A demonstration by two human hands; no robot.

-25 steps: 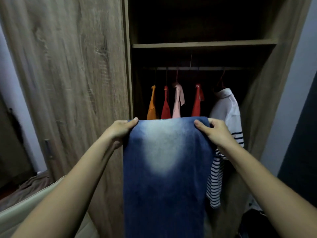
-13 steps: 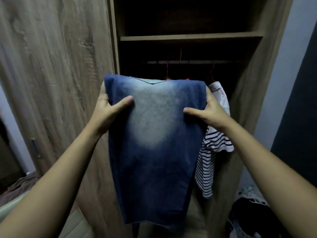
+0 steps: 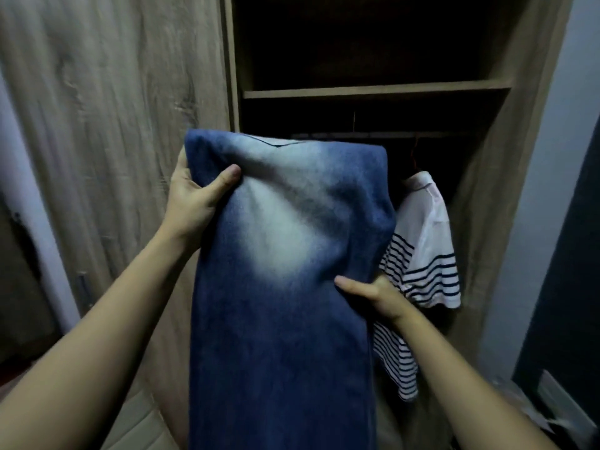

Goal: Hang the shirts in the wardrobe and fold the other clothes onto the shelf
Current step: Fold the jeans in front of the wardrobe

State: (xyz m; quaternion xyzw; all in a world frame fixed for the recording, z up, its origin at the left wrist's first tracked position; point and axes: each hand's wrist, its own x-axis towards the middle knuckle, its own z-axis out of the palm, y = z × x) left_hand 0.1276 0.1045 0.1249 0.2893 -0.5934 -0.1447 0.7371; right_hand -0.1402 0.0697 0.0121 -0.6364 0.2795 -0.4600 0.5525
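Note:
A pair of faded blue jeans (image 3: 285, 287) hangs lengthwise in front of me, before the open wardrobe. My left hand (image 3: 194, 196) grips the jeans near their top left edge, thumb on the front. Lower down, my right hand (image 3: 373, 295) grips the right edge about halfway along the pale patch. Above the jeans runs the wooden shelf (image 3: 373, 90), with the hanging rail (image 3: 422, 135) under it. A white shirt with dark stripes (image 3: 425, 254) hangs on the rail at the right. The jeans hide the other hung clothes.
The wardrobe's closed wooden door (image 3: 113, 125) fills the left. The wardrobe's side panel (image 3: 506, 190) stands at the right, with a grey wall (image 3: 545, 190) beyond it. Dark clutter (image 3: 552, 414) lies on the floor at the lower right. A pale cushion-like surface (image 3: 136, 427) sits at the lower left.
Both hands lifted the jeans up in front of the hung clothes. Then my right hand slid down from the top right corner to the right edge lower on the jeans.

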